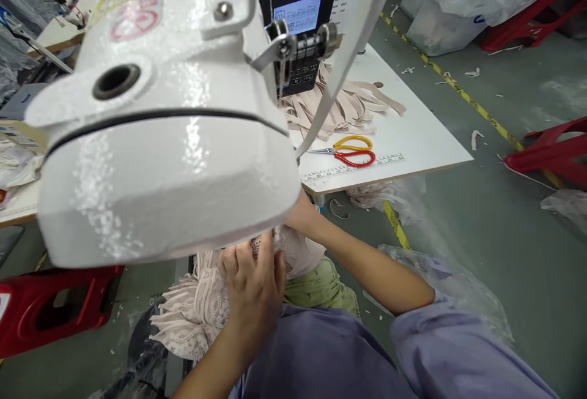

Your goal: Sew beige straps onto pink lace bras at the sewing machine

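Observation:
A white sewing machine head point(169, 185) fills the upper left and hides the needle area. My left hand point(254, 283) lies on pale pink lace fabric point(293, 246) just under the machine's front edge, fingers stretched forward and slightly apart, tips partly covered. My right hand point(305, 215) reaches in beneath the machine head at the same fabric; its fingers are hidden. Beside my left wrist hangs a bunch of pale pink lace pieces point(197, 307). A pale elastic band point(337, 68) runs down past the machine's right side.
On the white table point(426, 148) lie scissors point(353, 155) with one yellow and one red handle, a printed ruler point(385, 160) and a heap of beige strips point(348, 105). Behind is a control screen point(298, 13). Red stools point(59, 307) and plastic bags point(454, 19) stand around.

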A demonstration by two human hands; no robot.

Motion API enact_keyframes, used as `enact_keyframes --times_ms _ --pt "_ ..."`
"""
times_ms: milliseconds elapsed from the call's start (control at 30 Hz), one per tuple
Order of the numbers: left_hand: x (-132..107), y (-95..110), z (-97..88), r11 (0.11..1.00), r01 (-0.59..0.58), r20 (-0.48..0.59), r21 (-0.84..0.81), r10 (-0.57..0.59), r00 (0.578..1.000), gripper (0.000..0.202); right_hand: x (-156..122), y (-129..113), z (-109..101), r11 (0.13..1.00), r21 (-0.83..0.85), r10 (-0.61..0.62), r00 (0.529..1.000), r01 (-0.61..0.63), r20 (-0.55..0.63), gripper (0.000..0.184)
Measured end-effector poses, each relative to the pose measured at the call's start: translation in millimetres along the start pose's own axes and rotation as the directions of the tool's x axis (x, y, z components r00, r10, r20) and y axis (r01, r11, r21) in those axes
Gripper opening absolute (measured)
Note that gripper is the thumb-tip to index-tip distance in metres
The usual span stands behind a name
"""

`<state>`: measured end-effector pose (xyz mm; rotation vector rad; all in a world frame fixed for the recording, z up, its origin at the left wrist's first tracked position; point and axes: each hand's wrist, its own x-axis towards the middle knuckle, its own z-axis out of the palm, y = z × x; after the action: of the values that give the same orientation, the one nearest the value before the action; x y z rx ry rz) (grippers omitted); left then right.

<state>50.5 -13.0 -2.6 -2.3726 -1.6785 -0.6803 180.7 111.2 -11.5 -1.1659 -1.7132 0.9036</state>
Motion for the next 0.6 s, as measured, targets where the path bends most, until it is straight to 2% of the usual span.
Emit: enact_keyframes --times_ms 100,267,333,400,433,467,533,600 --pt "1.1 1.7 -0.3 1.0 -0.007 -0.004 0.026 0.007 1.0 0.051 0.8 -3.2 0.7 0.998 0.041 0.046 0.998 -0.044 -0.054 0.014" --pt "-3.2 -4.8 -2.6 0.999 0.009 -0.03 -0.031 -0.01 1.0 0.049 -8.2 1.4 -0.9 0.989 0.146 -0.011 0.993 0.028 -0.119 0.004" --pt "-7.3 -13.7 -1.2 0.995 0.046 -0.075 -0.084 -0.052 0.996 0.048 -17.8 7.6 -1.7 0.975 0.22 0.043 0.985 -0.005 -0.169 0.009" --pt "-10.8 -24.6 2.9 0.968 0.142 -0.096 -0.208 -0.165 0.982 0.046 -30.0 13.6 -2.2 0.96 0.275 0.113 0.977 -0.06 -0.182 0.016" --pt "-11.7 -30.0 5.8 0.923 0.219 -0.07 -0.318 -0.253 0.965 0.045 -36.5 16.0 -2.3 0.953 0.29 0.136 0.975 -0.081 -0.176 0.017" --pt "-12.0 -35.2 8.9 0.84 0.309 -0.003 -0.447 -0.347 0.938 0.044 -43.0 17.6 -2.1 0.949 0.299 0.151 0.975 -0.097 -0.164 0.018" --pt "-10.8 -43.6 14.8 0.581 0.469 0.201 -0.665 -0.466 0.862 0.039 -54.9 18.9 -1.2 0.948 0.301 0.154 0.978 -0.107 -0.139 0.018" --pt "-8.3 -48.9 18.9 0.36 0.565 0.367 -0.742 -0.488 0.792 0.035 -64.1 17.8 0.5 0.955 0.285 0.12 0.985 -0.079 -0.126 0.02"
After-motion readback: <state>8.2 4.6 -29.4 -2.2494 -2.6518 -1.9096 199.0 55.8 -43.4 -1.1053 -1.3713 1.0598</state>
